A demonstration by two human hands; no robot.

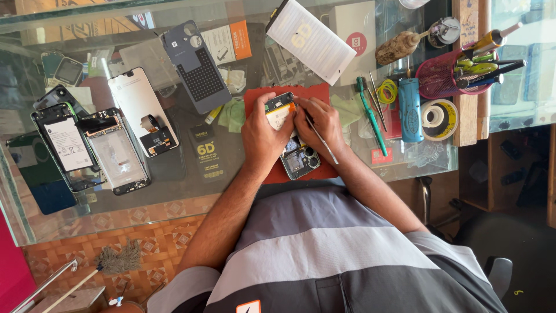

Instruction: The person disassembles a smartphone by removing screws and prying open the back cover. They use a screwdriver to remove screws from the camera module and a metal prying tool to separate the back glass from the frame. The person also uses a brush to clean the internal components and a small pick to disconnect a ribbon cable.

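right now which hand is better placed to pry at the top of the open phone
Right, probably. The right hand holds the thin metal tool with its fingertips at the top of the open phone, while the left hand lies over the phone, steadying it.

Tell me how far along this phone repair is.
Done: the opened phone on the red mat has its back off, camera and inner parts bared. In hand: the left hand steadies it; the right hand holds a thin metal tool at its top. Left: it remains open, unclosed.

Both hands [292,130] meet close together, fingers curled, forearms converging.
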